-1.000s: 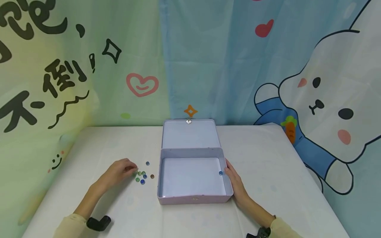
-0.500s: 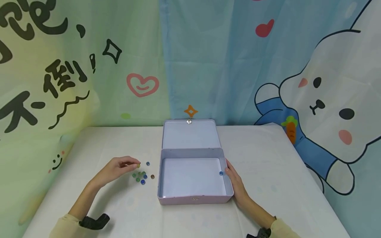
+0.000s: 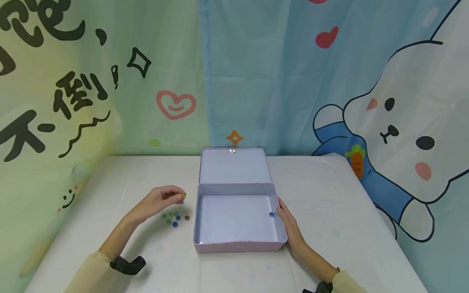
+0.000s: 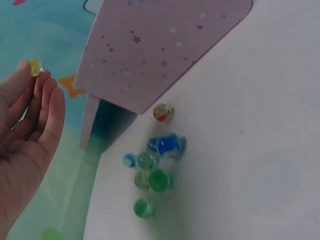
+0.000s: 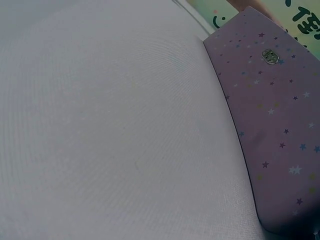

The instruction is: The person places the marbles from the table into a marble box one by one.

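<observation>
Yellow marble [image 4: 35,67] sits pinched between the thumb and fingertips of the left hand [image 3: 163,200], raised clear of the white surface [image 3: 329,203], near the left wall of a lilac tin box [image 3: 239,246]; the remaining fingers of that hand are loosely bent. Below it, between the box and the surface's left edge, lie four green marbles [image 4: 159,180] close together, with two blue marbles [image 4: 169,145] beside them; a brown marble [image 4: 161,113] lies nearer the box, and a light-blue marble [image 4: 129,160] lies farther toward the surface's far edge, partly hidden by the fingers in the head view.

The right hand [image 3: 292,228] lies against the box's right wall, fingers extended, thumb tip at the rim; another blue marble [image 3: 271,214] rests inside, by that wall. The lid [image 3: 234,165] is folded back toward the surface's far edge; behind hangs a printed curtain [image 3: 242,73]; stars dot the box's outside.
</observation>
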The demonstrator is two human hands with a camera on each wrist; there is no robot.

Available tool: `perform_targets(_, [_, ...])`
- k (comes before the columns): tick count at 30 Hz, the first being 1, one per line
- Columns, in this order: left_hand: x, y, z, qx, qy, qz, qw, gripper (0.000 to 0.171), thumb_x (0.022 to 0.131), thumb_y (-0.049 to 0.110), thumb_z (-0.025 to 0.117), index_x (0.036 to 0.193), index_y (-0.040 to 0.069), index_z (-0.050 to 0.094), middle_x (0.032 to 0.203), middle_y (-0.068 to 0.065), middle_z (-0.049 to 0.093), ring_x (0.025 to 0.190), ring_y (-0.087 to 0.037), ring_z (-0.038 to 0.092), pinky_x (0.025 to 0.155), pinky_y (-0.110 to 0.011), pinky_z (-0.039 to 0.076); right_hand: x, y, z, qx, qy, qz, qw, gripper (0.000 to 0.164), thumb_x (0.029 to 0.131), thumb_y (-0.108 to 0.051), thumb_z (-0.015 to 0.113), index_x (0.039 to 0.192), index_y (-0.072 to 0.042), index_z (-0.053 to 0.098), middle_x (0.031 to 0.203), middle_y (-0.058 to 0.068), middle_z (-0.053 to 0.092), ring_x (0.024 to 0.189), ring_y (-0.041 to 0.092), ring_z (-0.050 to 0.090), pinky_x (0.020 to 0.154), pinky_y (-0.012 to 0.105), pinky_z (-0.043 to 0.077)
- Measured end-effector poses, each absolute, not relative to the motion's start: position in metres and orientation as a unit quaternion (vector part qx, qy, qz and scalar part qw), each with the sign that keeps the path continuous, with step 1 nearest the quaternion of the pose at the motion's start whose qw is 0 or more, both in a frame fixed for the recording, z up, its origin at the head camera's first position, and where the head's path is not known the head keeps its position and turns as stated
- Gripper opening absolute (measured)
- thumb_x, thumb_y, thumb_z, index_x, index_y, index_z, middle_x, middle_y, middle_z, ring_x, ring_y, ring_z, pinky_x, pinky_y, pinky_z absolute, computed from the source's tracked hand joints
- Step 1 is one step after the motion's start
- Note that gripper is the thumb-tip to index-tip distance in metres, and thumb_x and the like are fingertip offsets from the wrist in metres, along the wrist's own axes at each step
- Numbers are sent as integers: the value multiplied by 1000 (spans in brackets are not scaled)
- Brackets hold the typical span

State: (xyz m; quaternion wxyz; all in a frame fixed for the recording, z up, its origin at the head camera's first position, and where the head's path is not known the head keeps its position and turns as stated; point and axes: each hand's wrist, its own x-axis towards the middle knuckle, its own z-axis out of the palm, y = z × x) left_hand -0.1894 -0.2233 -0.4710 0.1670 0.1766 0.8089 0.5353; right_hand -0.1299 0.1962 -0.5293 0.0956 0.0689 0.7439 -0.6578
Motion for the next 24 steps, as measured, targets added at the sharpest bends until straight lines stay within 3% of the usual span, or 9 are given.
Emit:
perform_targets(3, [-196,-212,-466,194,808,529,172,36,96,32,60,120,4,62,114,-24,64,102,-39,61,92,-44,53,-130,196,-532,69,743,-659,93,59,103,-39,36,156,-20,18,164,6,12,152,32,3,118,62,0])
perform_targets(10, [-213,-183,-449,264,799,508,183,28,97,24,59,115,4,65,108,-20,68,93,-27,66,83,-39,56,-129,197,-532,68,747,-654,93,59,103,-39,35,156,-20,18,164,5,12,152,32,3,118,62,0])
perform_targets(17, [-231,-146,-431,334,769,501,214,23,95,19,63,111,4,65,102,-17,70,97,-32,69,83,-32,57,-130,197,-531,64,750,-652,90,59,103,-38,34,156,-20,18,164,6,12,152,32,4,119,61,0])
perform_targets(24, [-245,-114,-426,378,792,430,212,17,92,22,67,105,11,68,94,-6,72,86,-11,66,81,-23,54,-130,197,-530,65,749,-653,91,59,103,-38,35,156,-20,19,164,5,12,152,32,3,119,61,0])
